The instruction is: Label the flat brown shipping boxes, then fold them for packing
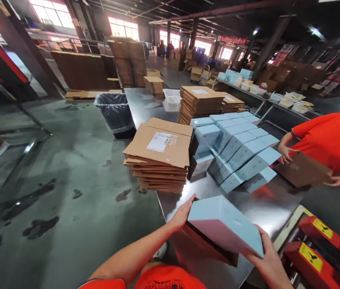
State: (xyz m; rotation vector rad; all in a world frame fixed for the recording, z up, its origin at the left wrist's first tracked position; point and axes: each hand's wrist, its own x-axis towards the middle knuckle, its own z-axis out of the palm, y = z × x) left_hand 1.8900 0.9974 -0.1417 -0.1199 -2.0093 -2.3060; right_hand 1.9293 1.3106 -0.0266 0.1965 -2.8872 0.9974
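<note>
A light blue box [227,224] sits tilted, partly inside an open brown cardboard carton [209,245], low over the metal table. My left hand [183,214] wraps the carton's left side, close to the blue box's left corner. My right hand [266,253] grips the right end of the blue box, with the thumb at its near lower corner and fingers over the far side. Most of the carton is hidden beneath the blue box. Beyond my hands stand several stacked light blue boxes [239,144]. Left of them is a pile of flattened cartons [160,140], the top one bearing a white label.
A co-worker in an orange shirt [329,140] holds a brown carton [305,170] at right. A red machine with yellow warning labels [311,257] stands at lower right. A lined black bin [114,112], white basket [172,98] and more flat cartons [200,102] are farther back.
</note>
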